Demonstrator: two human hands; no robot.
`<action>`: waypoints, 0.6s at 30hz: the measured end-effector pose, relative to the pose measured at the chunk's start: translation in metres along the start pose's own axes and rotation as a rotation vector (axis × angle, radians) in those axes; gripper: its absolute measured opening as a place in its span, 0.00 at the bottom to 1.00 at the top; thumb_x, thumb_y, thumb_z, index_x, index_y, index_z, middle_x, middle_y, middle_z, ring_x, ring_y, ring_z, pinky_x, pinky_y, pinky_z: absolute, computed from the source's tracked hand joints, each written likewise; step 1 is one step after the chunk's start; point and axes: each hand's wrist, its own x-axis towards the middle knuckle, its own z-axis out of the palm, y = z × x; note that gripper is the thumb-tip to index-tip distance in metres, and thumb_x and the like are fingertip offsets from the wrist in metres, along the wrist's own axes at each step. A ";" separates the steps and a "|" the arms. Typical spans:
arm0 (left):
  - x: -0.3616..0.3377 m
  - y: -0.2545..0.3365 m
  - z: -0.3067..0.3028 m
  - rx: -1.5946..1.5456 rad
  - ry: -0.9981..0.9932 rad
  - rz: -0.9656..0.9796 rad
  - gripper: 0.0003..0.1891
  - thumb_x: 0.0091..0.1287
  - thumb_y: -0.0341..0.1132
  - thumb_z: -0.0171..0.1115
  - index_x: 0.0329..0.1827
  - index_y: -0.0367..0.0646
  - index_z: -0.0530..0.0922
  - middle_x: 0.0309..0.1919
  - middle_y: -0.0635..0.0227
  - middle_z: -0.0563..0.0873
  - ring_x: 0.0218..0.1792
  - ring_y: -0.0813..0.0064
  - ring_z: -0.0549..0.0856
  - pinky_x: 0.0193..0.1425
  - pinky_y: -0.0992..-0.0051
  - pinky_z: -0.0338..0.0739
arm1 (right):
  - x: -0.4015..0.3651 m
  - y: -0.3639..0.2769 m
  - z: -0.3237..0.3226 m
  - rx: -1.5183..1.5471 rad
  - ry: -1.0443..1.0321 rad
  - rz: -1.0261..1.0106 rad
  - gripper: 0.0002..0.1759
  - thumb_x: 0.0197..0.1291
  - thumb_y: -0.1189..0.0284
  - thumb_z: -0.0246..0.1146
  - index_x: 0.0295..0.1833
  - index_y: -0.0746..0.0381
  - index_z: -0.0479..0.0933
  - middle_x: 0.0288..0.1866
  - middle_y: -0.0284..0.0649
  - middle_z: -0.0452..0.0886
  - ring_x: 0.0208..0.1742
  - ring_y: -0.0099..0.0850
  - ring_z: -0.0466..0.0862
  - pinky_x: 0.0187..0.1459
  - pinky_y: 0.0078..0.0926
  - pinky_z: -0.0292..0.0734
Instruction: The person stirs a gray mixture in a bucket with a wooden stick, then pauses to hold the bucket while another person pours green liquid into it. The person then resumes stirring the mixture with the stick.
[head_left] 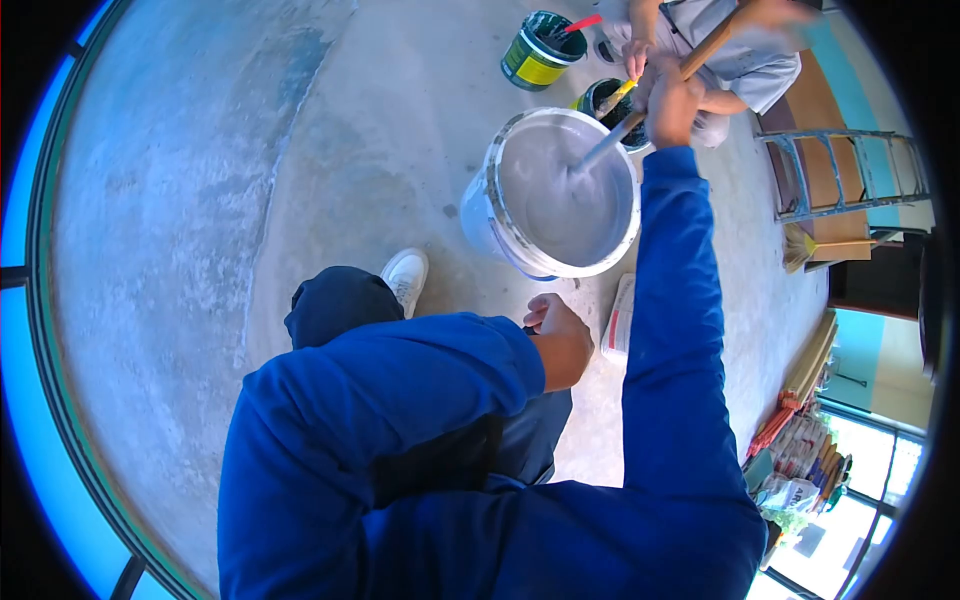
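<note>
My right hand (675, 108), smeared by motion, grips a long stick (708, 52) with a wooden upper part and a greyish lower part. The stick slants down into a large white bucket (487, 215), its lower end in grey, paste-like mix (560, 200). Swirl marks show around where it enters. Close to my knee, below the bucket's near rim, my left hand (562, 335) is closed with curled fingers; I see nothing held in it.
A person in grey (745, 50) crouches beyond the bucket, one hand on a yellow-handled brush (615, 97) over a dark pail (600, 95). Another pail (535, 60) holds a red-handled tool. A ladder (840, 175), broom (798, 248) and stacked materials (800, 440) stand right.
</note>
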 end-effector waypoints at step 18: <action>0.000 -0.001 0.005 0.003 0.048 0.038 0.14 0.57 0.33 0.61 0.45 0.42 0.83 0.40 0.57 0.85 0.37 0.54 0.84 0.43 0.52 0.69 | -0.070 0.015 -0.087 0.096 0.186 0.465 0.16 0.58 0.69 0.56 0.18 0.56 0.63 0.12 0.28 0.60 0.10 0.24 0.60 0.15 0.24 0.56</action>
